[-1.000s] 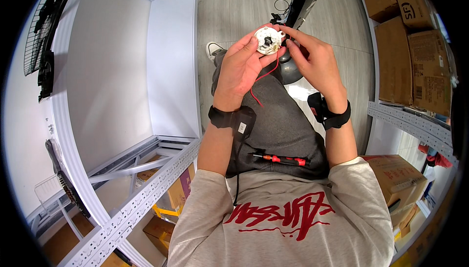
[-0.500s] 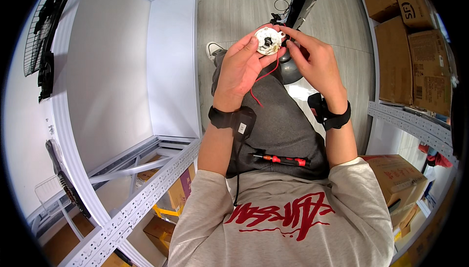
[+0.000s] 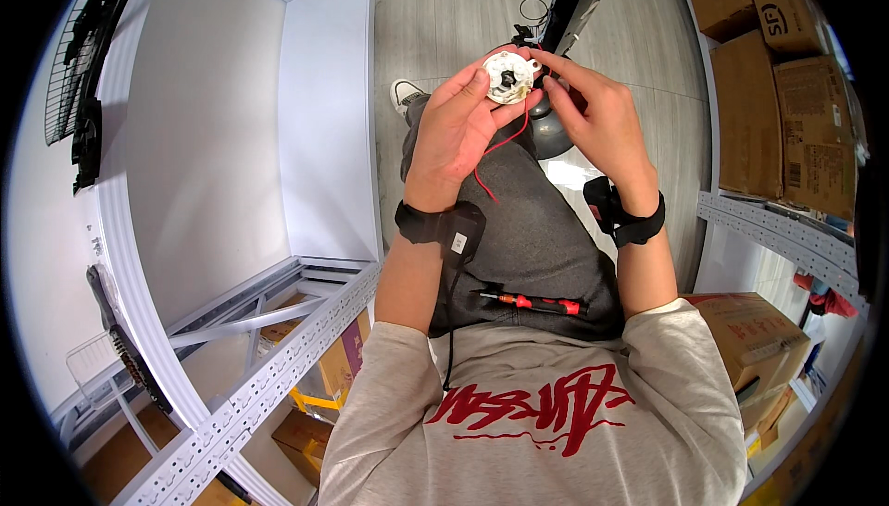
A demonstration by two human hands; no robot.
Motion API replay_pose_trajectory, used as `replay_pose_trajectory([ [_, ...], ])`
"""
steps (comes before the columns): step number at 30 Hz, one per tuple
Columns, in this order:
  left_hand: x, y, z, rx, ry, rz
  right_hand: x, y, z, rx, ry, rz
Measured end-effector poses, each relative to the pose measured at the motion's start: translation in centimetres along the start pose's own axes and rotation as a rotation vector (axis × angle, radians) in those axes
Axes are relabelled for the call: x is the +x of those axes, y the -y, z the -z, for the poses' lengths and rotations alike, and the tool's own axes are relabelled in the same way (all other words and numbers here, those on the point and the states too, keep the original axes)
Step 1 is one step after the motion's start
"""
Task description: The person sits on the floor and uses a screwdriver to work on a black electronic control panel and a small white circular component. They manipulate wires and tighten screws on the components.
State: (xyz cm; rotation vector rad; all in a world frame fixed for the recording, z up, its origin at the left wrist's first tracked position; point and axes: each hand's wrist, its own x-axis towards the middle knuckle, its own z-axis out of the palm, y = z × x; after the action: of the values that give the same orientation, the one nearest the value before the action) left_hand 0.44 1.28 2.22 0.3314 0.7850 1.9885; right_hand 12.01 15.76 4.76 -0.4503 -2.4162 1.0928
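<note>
Gripped between the thumb and fingers of my left hand (image 3: 456,126) is a round white plastic part (image 3: 501,65) with a dark centre and a small tab on its right side. A red wire (image 3: 507,141) hangs from it and curls down over my trouser leg. My right hand (image 3: 597,108) is at the part's right edge, index finger reaching to the tab and thumb curled below. Whether those fingertips pinch something small is too fine to make out. A red and black screwdriver (image 3: 546,304) lies across my lap, its tip pointing left.
To the left stands a white shelf frame (image 3: 329,126) with a perforated metal beam (image 3: 250,404). Cardboard boxes (image 3: 745,117) are stacked on the right. A black post (image 3: 579,1) on a rounded base (image 3: 553,131) rises just beyond my hands, with thin cables beside it.
</note>
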Motion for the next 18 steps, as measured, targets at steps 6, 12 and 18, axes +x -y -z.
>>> replay_pose_trajectory([
  [6, 0.01, -0.02, -0.01, 0.001, -0.003, 0.003, -0.05, 0.10, 0.10, -0.009, 0.007, -0.005],
  [12, -0.04, -0.06, -0.01, 0.000, 0.002, 0.002, -0.05, 0.12, 0.08, -0.011, 0.004, -0.007],
  [18, -0.02, -0.05, 0.07, 0.002, 0.006, 0.003, -0.08, 0.09, 0.00, 0.007, -0.002, 0.000],
])
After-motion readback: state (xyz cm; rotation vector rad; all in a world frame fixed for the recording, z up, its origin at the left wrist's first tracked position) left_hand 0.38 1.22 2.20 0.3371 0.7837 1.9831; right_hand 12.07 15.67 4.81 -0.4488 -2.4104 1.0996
